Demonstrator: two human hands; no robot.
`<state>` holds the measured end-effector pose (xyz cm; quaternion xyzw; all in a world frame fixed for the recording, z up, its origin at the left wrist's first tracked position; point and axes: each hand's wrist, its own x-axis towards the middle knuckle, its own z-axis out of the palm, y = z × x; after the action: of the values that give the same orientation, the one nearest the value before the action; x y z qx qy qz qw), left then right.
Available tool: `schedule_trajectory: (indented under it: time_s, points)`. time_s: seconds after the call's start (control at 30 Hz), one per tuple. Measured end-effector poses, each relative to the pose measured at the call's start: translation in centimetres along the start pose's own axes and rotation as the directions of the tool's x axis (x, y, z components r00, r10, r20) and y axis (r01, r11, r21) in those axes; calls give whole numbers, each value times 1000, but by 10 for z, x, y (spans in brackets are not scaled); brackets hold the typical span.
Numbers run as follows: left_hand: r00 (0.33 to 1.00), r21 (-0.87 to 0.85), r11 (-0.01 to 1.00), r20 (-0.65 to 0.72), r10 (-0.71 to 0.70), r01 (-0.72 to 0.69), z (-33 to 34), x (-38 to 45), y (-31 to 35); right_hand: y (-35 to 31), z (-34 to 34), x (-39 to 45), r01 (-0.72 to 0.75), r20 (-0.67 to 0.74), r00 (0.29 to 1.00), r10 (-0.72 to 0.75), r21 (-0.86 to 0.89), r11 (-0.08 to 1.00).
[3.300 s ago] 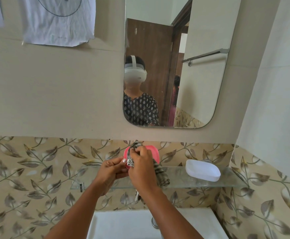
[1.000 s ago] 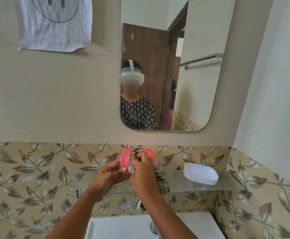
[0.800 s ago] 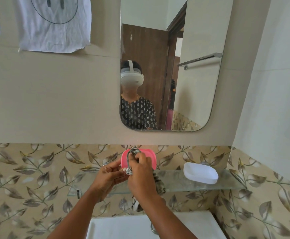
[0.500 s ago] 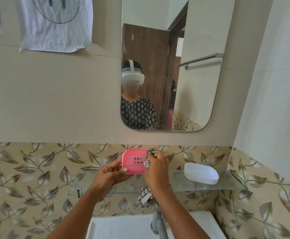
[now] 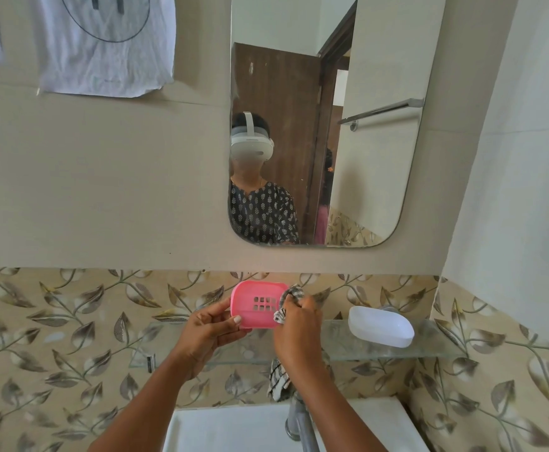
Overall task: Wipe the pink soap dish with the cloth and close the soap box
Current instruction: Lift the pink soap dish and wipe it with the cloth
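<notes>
My left hand [image 5: 209,334] holds the pink soap dish [image 5: 256,303] by its left edge, tilted up so its slotted inside faces me, above the glass shelf. My right hand [image 5: 296,331] grips a checked cloth [image 5: 291,296] bunched against the dish's right edge; the cloth's loose end hangs below my wrist. A white soap box lid [image 5: 380,326] lies upside down on the glass shelf to the right, apart from both hands.
The glass shelf [image 5: 429,347] runs along the leaf-patterned tile wall. Below it sit a white basin [image 5: 227,432] and a metal tap [image 5: 297,422]. A mirror [image 5: 374,174] hangs above, and a side wall stands close on the right.
My right hand with the cloth has slid from the middle of the dish to its right edge, uncovering the slotted face. My left hand has kept its hold.
</notes>
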<state>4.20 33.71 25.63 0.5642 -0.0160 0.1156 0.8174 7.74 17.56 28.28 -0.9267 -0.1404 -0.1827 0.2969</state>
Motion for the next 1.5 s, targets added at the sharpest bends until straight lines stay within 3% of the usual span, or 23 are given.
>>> schedule_trajectory:
  time_s: [0.4,0.7,0.97,1.17,1.37,1.5]
  points:
    - [1000,-8,1000,-18,14,-14,-4,3,-3,3,9,-15,-11,59,998,6,77,997]
    - [1000,-34,999,-9,29,-29,-4,3,-4,3,19,-28,155,87,981,-171,169,973]
    - [999,33,999,-19,29,-28,-7,6,-7,5,13,-36,101,148,977,-154,317,943]
    - [998,-17,998,-28,63,-63,-2,2,-3,-4,25,-45,176,204,950,-235,271,946]
    - [998,1,998,-16,67,-67,-2,2,-4,-13,27,-43,133,207,953,-220,367,921]
    - [998,-2,998,-20,58,-59,-3,2,-3,-13,17,-35,-80,271,961,-58,472,878]
